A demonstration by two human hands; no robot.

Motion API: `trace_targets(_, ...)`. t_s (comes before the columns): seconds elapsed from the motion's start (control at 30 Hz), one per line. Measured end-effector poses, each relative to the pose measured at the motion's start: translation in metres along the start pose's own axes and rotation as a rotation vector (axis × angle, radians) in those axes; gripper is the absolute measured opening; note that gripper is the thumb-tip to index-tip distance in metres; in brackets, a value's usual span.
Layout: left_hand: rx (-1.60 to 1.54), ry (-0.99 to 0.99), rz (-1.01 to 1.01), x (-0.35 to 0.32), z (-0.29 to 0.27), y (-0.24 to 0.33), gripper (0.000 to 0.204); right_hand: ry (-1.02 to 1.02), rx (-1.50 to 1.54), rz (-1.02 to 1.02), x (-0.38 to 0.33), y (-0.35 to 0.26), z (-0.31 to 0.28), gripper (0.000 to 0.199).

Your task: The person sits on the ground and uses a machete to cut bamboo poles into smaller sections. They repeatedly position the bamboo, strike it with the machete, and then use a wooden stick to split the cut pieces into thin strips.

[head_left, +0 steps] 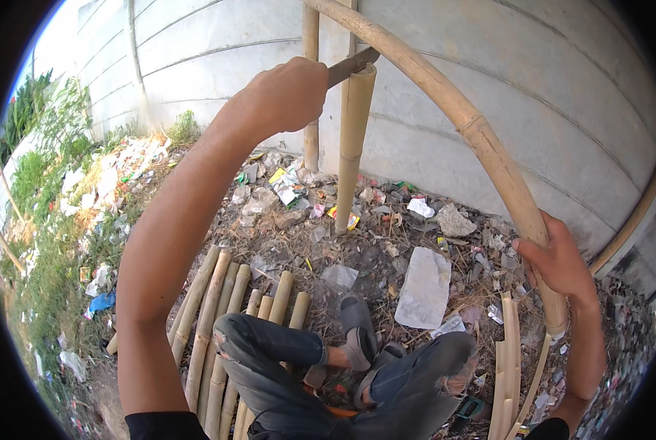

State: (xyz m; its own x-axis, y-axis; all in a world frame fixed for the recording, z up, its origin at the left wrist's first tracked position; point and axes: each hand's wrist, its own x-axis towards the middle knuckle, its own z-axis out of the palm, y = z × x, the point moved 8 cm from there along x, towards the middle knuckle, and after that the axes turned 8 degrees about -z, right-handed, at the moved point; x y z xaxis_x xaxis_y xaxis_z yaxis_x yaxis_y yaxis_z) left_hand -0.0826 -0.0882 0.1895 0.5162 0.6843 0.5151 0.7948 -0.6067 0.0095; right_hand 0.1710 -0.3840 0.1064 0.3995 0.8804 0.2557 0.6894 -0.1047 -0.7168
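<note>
My left hand (290, 94) is closed around the handle of a large knife (352, 67), its fist hiding the handle. The dark blade lies across the top end of an upright bamboo piece (351, 139), whose foot stands on the ground. To the right, my right hand (562, 257) is wrapped round a long bamboo pole (482, 139), near its close end. This pole runs away from me past the blade and out of the top of the view; it looks bowed in the picture.
Cut bamboo lengths (214, 337) lie by my left leg, and split strips (509, 367) stand by my right knee. A flat pale slab (424, 287) lies before my sandalled feet (357, 334). Litter and stones cover the ground up to a grey concrete wall (445, 95).
</note>
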Motion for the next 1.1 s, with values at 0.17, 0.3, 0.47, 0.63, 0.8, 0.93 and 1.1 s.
trace_targets(0.17,0.039,0.075,0.096,-0.009,-0.005,0.002,0.024,0.083,0.140,-0.012,-0.019,0.010,-0.013,0.043)
trace_targets(0.3,0.076,0.029,0.033,-0.001,-0.010,0.006,0.033,0.378,0.258,-0.008,-0.031,0.022,-0.035,0.043)
trace_targets(0.47,0.106,-0.002,-0.156,-0.043,-0.036,-0.012,0.047,0.645,0.367,-0.058,-0.056,0.036,-0.066,0.041)
trace_targets(0.63,0.201,0.287,-0.111,-0.080,-0.017,-0.005,0.043,0.825,0.422,-0.258,-0.100,0.032,-0.096,0.035)
trace_targets(0.8,0.178,0.277,0.062,-0.159,-0.009,0.070,0.031,0.854,0.647,-0.565,-0.123,0.005,-0.131,0.029)
trace_targets(0.93,0.099,0.238,0.181,-0.210,0.009,0.102,0.024,0.897,0.600,-0.722,-0.152,-0.007,-0.158,0.032)
trace_targets(1.1,0.099,0.227,0.208,-0.227,0.016,0.100,0.018,0.813,0.582,-0.792,-0.186,-0.006,-0.179,0.023)
